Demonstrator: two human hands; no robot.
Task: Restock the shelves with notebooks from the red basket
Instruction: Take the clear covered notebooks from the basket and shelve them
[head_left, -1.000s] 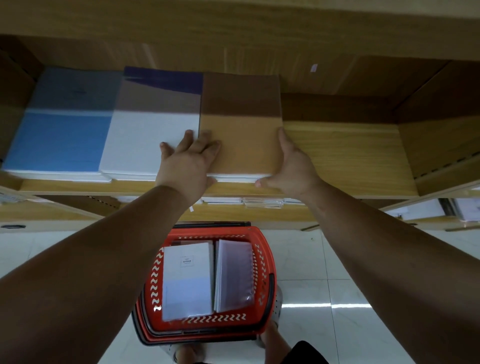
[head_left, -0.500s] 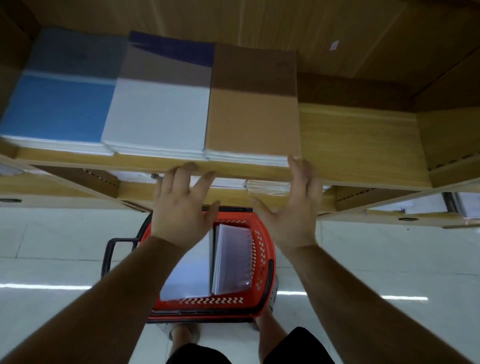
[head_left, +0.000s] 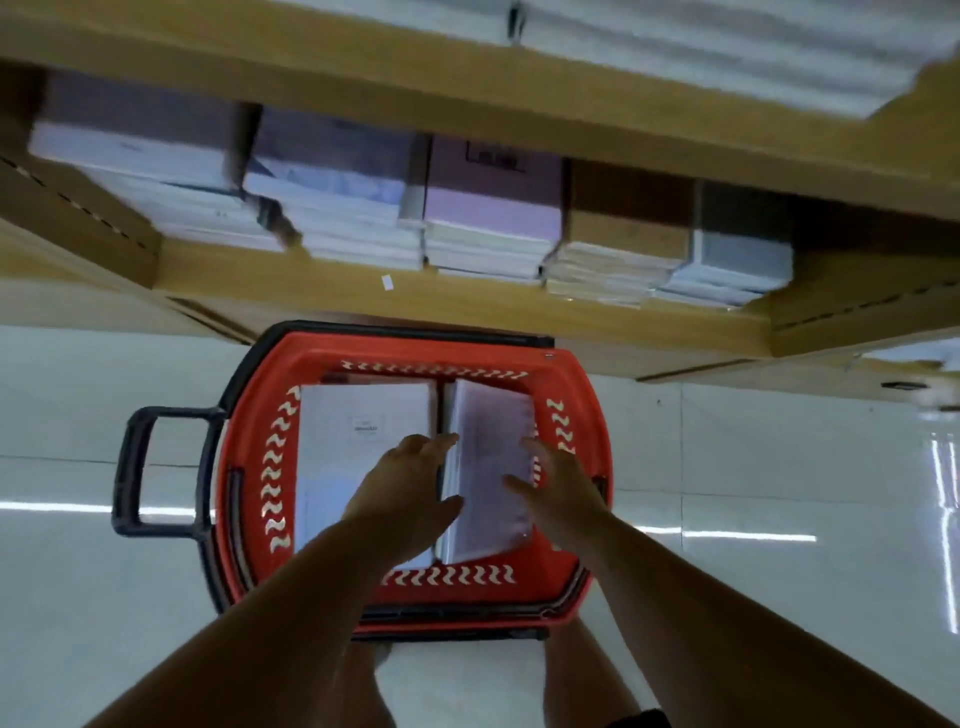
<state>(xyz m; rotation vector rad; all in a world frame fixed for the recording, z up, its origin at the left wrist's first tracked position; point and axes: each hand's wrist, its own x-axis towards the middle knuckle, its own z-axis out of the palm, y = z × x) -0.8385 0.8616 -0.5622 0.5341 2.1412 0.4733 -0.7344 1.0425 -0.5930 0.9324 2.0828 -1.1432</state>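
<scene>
Reaching down with the left hand (head_left: 408, 496), fingers straight and loosely spread, gripping nothing, fingertips at the gap between two piles of notebooks. Reaching likewise with the right hand (head_left: 563, 493), fingers spread wide and empty, over the right edge of the tilted pile of pale, glossy-wrapped notebooks (head_left: 493, 467). Flanking that pile on both sides; too blurred to tell whether touching it.

Just left of it, partly under the left hand, a flat pile of white-covered notebooks (head_left: 358, 431) with a small printed label. Both piles inside the red plastic basket (head_left: 244, 441) with white zigzag slots, set on the glossy white tiled floor (head_left: 779, 467), its black loop handle (head_left: 132, 467) sticking out to the left.

Beyond the basket, the wooden shelf (head_left: 467, 299), carrying a row of stacked notebooks (head_left: 493, 228) side by side, with white, pale blue, lilac, brown and grey-blue tops. Higher up, another wooden board (head_left: 363, 88) with blurred white stacks (head_left: 727, 47) on it.
</scene>
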